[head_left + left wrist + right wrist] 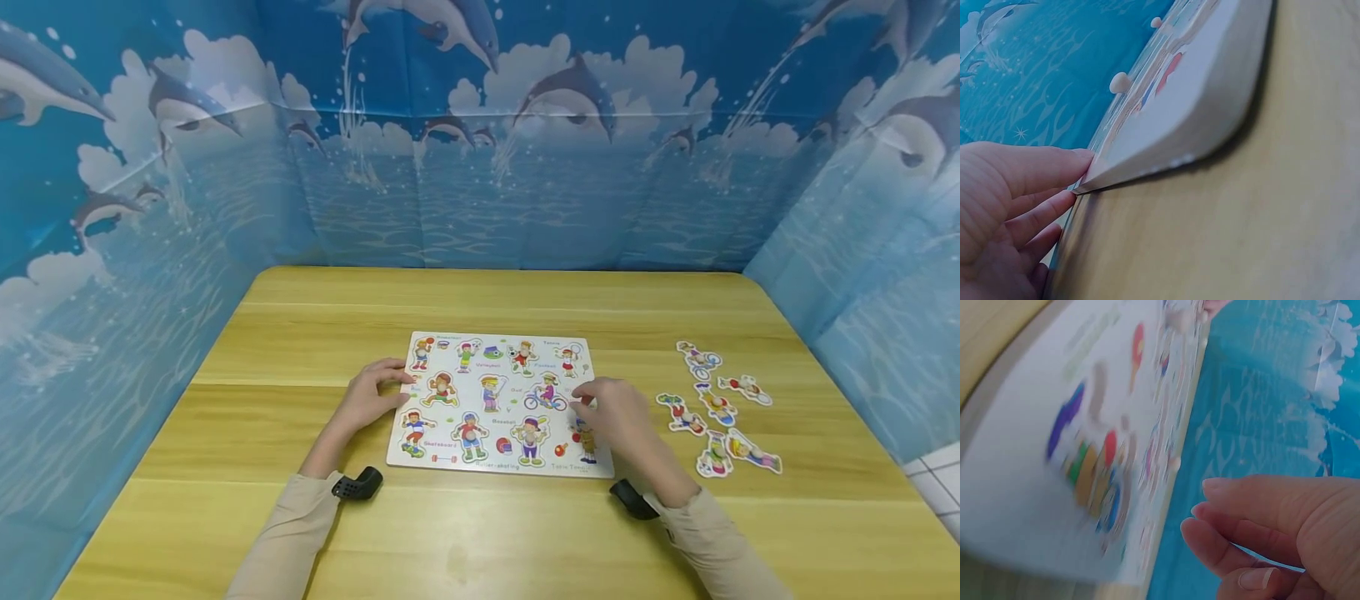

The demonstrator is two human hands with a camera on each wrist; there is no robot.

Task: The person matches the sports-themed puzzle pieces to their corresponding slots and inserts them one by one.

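A white wooden peg puzzle board (517,390) with cartoon sports figures lies flat in the middle of the table. My left hand (375,396) rests at the board's left edge. In the left wrist view its straight fingers (1054,169) touch the board's rim (1210,119), near a small peg (1120,81). My right hand (611,412) hovers over the board's right side. In the right wrist view its fingers (1241,512) are loosely curled above the printed board (1035,425), with nothing between them.
Several loose cut-out figure pieces (716,408) lie on the wooden table (480,533) to the right of the board. Blue dolphin-print sheets (480,150) wall in the table at the back and both sides.
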